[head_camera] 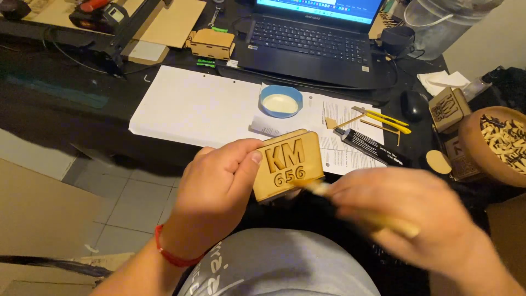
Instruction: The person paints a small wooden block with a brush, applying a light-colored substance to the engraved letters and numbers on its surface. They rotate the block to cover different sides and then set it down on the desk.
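Observation:
My left hand (216, 189) grips a small light wooden box (287, 164) by its left side, thumb on the front face, which carries raised cut-out characters. My right hand (416, 225), blurred by motion, is closed around a thin wooden-handled brush (383, 219). The brush tip touches the box's lower right edge. Both hands hover above my lap, in front of the black desk.
On the desk lie white paper sheets (192, 104), a blue shallow bowl of white glue (280, 101), a black glue tube (372, 147), a yellow utility knife (383, 117), a laptop (312, 41), a mouse (412, 105), more wooden boxes (449, 109) and a bowl of wooden pieces (501, 142).

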